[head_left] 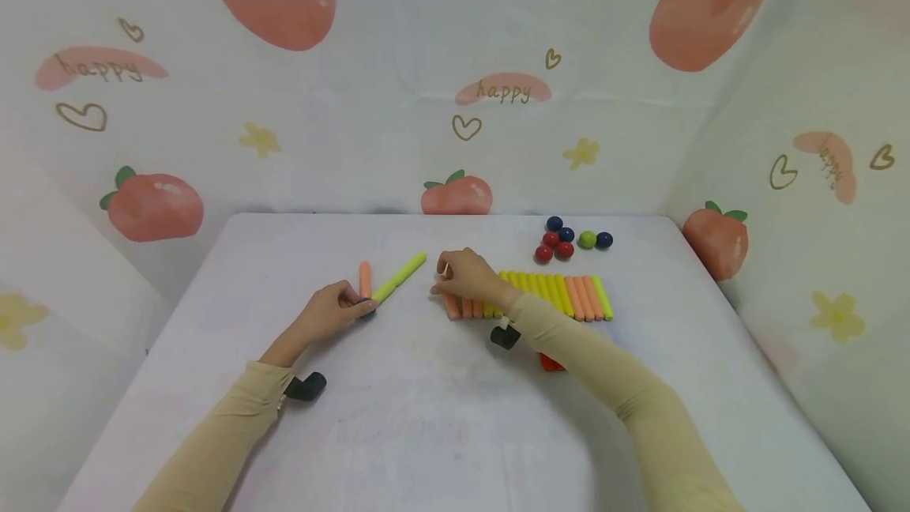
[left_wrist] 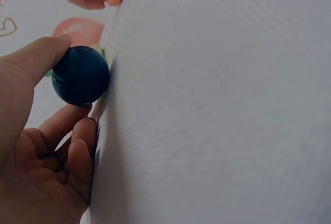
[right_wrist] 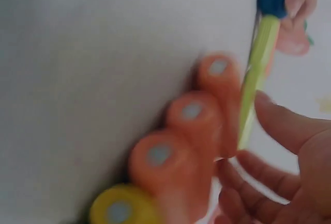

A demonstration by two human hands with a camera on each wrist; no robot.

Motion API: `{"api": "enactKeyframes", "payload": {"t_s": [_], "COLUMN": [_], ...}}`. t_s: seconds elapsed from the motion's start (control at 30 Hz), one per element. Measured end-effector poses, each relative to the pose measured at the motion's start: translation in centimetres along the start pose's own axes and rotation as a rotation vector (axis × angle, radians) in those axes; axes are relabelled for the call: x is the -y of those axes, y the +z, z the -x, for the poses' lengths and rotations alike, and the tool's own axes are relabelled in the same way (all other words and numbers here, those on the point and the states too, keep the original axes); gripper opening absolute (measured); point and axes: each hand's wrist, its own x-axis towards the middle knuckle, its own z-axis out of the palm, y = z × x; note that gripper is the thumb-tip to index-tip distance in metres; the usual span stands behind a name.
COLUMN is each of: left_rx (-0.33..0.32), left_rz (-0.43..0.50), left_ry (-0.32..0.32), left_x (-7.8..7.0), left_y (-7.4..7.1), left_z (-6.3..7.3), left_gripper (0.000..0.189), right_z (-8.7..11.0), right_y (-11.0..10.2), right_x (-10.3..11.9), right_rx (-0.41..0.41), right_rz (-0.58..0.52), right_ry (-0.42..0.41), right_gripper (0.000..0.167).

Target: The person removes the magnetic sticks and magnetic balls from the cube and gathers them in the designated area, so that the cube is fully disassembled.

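Observation:
My left hand (head_left: 329,313) pinches a dark blue ball (left_wrist: 80,81) between thumb and fingers, low over the table. From this ball, an orange magnetic stick (head_left: 365,278) and a line of two yellow-green magnetic sticks (head_left: 400,278) spread out in a V in the head view. At the left end of the row of sticks is my right hand (head_left: 469,275), thumb and fingers apart. Its fingertips are right beside the endmost orange stick (right_wrist: 220,92), which stands slightly off from its neighbours. Grey magnets (right_wrist: 191,111) show in the stick ends.
The row continues rightward with yellow sticks (head_left: 543,289), more orange sticks (head_left: 584,297) and a yellow-green stick (head_left: 602,297). Behind it lie several red balls (head_left: 550,239), dark blue balls (head_left: 554,224) and a green ball (head_left: 587,239). Red pieces (head_left: 550,363) show partly under my right forearm.

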Motion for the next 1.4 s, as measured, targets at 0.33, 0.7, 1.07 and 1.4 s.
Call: {"api": "enactKeyframes", "payload": {"t_s": [0.33,0.7,1.07,1.4], "left_rx": [-0.007,-0.01,0.028,0.014], "left_rz": [-0.005,0.003,0.01,0.006], "left_ry": [-0.003,0.081,0.087,0.064], "left_x": [-0.2,-0.2,-0.2,-0.2], "left_y": [-0.3,-0.1,-0.4,-0.3], "left_z": [0.0,-0.2,-0.5,-0.6], "left_gripper": [0.044,0.039,0.039,0.042], "right_z": [0.1,-0.8,-0.6,-0.2], "right_y": [2.7,4.9,5.2,5.3], "right_x": [3.9,6.0,6.2,5.7], "right_rx": [0.066,-0.047,-0.098,-0.071], "right_rz": [-0.007,0.014,0.011,0.01], "right_ry": [-0.123,-0.221,-0.198,-0.218], "right_gripper": [0.018,0.022,0.024,0.021]}}
